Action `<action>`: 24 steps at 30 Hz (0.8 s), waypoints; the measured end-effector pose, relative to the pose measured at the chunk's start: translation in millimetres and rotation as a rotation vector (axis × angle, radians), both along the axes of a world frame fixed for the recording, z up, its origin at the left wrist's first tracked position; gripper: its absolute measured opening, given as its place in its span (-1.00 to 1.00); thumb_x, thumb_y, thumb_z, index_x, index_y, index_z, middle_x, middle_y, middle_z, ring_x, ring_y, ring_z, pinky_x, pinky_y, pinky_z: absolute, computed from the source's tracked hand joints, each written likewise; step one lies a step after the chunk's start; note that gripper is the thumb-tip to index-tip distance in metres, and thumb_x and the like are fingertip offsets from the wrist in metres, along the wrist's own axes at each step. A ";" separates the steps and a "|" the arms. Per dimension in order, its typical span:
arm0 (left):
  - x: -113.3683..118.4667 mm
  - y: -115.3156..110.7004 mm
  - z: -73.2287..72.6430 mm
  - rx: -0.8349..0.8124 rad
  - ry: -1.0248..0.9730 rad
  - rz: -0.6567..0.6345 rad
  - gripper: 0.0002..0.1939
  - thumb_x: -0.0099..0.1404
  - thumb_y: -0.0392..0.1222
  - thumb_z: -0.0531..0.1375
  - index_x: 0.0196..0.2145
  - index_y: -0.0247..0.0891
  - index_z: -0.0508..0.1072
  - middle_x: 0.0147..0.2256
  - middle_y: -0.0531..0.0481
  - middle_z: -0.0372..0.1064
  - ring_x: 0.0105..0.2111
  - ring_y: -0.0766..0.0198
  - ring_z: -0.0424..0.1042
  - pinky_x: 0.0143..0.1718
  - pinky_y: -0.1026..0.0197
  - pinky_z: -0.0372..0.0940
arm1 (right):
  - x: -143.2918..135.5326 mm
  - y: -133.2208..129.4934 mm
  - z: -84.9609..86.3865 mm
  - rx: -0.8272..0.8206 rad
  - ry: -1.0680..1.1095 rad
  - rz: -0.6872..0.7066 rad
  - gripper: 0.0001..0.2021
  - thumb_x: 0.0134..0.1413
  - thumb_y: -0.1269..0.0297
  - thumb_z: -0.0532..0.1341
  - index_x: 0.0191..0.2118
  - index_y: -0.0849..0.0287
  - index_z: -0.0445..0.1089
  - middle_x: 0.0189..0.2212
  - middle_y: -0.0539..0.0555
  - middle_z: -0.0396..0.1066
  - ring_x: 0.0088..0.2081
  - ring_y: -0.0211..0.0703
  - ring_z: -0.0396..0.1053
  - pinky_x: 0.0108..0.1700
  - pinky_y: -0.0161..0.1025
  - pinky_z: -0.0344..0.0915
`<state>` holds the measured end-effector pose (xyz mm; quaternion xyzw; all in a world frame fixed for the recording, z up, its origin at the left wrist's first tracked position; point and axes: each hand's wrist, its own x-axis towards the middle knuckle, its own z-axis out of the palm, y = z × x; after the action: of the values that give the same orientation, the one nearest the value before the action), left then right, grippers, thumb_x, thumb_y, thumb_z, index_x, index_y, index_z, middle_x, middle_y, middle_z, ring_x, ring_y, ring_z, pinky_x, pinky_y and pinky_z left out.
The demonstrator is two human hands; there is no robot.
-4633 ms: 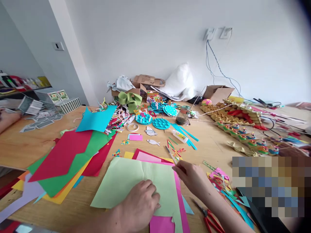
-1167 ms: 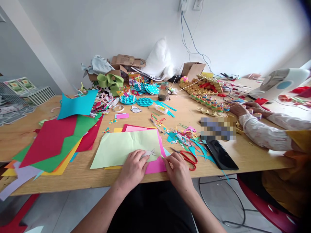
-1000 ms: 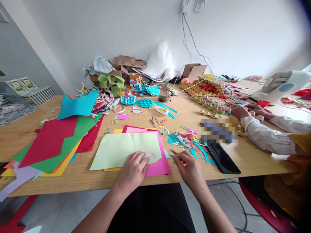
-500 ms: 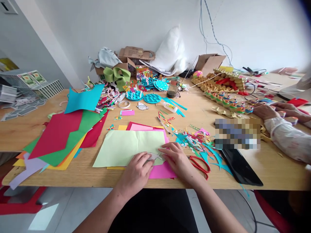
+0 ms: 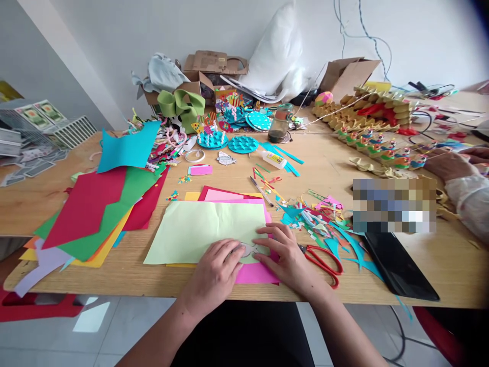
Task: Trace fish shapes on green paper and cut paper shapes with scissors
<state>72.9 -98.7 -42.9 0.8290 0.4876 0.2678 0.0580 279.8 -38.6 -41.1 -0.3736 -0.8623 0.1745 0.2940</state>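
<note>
A small grey-white fish-like paper cutout (image 5: pixel 248 249) lies on a pale green sheet (image 5: pixel 198 224), near its lower right corner. My left hand (image 5: pixel 217 265) rests over the left end of the cutout with fingertips pressing down. At the right end, my right hand (image 5: pixel 286 255) touches the sheet and the cutout's edge, its fingers apart. Parts of the cutout are hidden under the left fingers. Pink paper (image 5: pixel 252 274) sticks out below the green sheet. Red-handled scissors (image 5: pixel 308 251) lie just right of my right hand.
Coloured sheets (image 5: pixel 87 204) are piled at left. Paper scraps (image 5: pixel 317 216), a pen (image 5: pixel 262 191), a glue bottle (image 5: pixel 274 159) and another fish cutout (image 5: pixel 226 158) lie beyond. A black tablet-like object (image 5: pixel 401 267) is at right, near another person's hand (image 5: pixel 449 164).
The view has shifted slightly, so things at right appear farther right. My hands stay on the cutout, with the right fingers a little farther from the left hand.
</note>
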 end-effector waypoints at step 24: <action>1.0 3.1 1.4 0.074 0.036 0.045 -0.69 0.30 -0.42 0.08 0.00 -0.38 0.39 -0.08 -0.17 0.41 0.01 0.09 0.33 0.05 0.01 0.35 | 5.2 2.2 8.1 -0.114 0.055 -0.047 -0.75 0.22 0.37 0.13 -0.02 0.01 0.41 -0.05 0.12 0.36 0.06 0.01 0.19 0.06 0.06 0.24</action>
<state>73.9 -95.6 -41.6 0.8239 0.4969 0.2721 0.0124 285.0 -36.4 -33.0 -0.4050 -0.8334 0.2268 0.2999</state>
